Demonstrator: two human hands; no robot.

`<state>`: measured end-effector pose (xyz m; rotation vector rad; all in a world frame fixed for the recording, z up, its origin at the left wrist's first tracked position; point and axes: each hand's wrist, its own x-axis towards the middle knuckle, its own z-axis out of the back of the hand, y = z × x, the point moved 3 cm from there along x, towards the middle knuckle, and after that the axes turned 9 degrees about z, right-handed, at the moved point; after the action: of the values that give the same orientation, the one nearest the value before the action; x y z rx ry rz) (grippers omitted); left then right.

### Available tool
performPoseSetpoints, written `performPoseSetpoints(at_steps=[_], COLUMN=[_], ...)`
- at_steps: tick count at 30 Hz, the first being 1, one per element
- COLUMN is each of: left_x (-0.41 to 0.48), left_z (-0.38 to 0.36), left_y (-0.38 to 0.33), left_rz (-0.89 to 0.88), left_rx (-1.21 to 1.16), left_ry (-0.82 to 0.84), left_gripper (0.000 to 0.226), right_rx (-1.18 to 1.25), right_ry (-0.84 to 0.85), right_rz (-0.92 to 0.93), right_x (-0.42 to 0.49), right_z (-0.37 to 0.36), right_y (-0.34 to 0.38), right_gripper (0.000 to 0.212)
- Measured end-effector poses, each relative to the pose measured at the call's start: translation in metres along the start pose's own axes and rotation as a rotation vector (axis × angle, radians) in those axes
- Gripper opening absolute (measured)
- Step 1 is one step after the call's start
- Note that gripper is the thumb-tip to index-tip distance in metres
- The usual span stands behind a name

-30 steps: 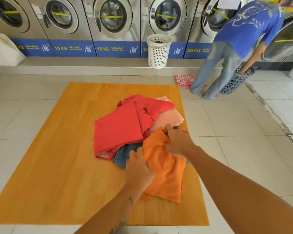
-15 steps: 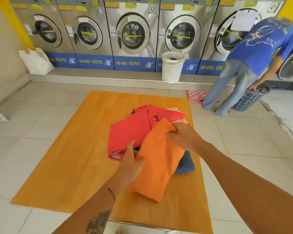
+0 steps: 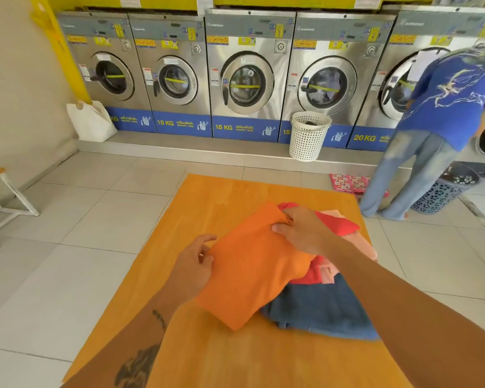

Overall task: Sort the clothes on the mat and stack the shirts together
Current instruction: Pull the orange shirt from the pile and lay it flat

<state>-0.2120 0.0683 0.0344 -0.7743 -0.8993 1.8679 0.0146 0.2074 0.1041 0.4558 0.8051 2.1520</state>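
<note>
An orange shirt (image 3: 252,264) hangs lifted above the orange mat (image 3: 221,197). My right hand (image 3: 300,231) grips its top edge. My left hand (image 3: 193,264) pinches its left edge. Under and behind it lie a red garment (image 3: 339,224), a peach garment (image 3: 364,246) and dark blue denim (image 3: 328,309), all heaped on the right half of the mat. Most of the red garment is hidden by the orange shirt and my right arm.
A row of washing machines (image 3: 247,79) lines the far wall on a low step. A white basket (image 3: 308,135) stands on that step. A person in a blue shirt (image 3: 448,99) bends over a dark basket (image 3: 445,189) at right. A bench (image 3: 0,197) stands left.
Both hands have lifted the orange shirt off the heap and carried it up and left. The denim below now shows. The camera has tilted upward.
</note>
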Motion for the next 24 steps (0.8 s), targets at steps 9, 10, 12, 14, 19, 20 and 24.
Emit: performPoseSetpoints(at_steps=[9,10,12,14,19,20,24], left_x=[0.109,0.123,0.152,0.185,0.270,0.288,0.343], left_z=[0.101,0.108,0.118,0.122,0.114,0.110,0.090], left_y=[0.047,0.051,0.057,0.059,0.042,0.036,0.011], left_rz=[-0.123,-0.123,-0.120,-0.121,-0.159,-0.187,-0.358], left_rx=[0.160,0.197,0.266,0.324,0.441,0.466,0.483], left_ry=[0.012,0.039,0.080,0.109,0.171,0.179,0.040], left_gripper=[0.046,0.045,0.042,0.041,0.041,0.041,0.045], right_rx=[0.089,0.115,0.172,0.228,0.316,0.330,0.215], right_ry=[0.019,0.019,0.013,-0.014,-0.142,-0.190,-0.372], right_rz=[-0.164,-0.187,-0.220,-0.278,-0.431,-0.462,-0.548], right_x=[0.088,0.095,0.109,0.127,0.178,0.190,0.224], right_z=[-0.082,-0.091,-0.107,-0.123,-0.136,-0.135,-0.130], right_y=[0.041,0.040,0.037,0.030,0.000,-0.008,-0.039], right_gripper=[0.012,0.011,0.012,0.015,0.016,0.012,0.024])
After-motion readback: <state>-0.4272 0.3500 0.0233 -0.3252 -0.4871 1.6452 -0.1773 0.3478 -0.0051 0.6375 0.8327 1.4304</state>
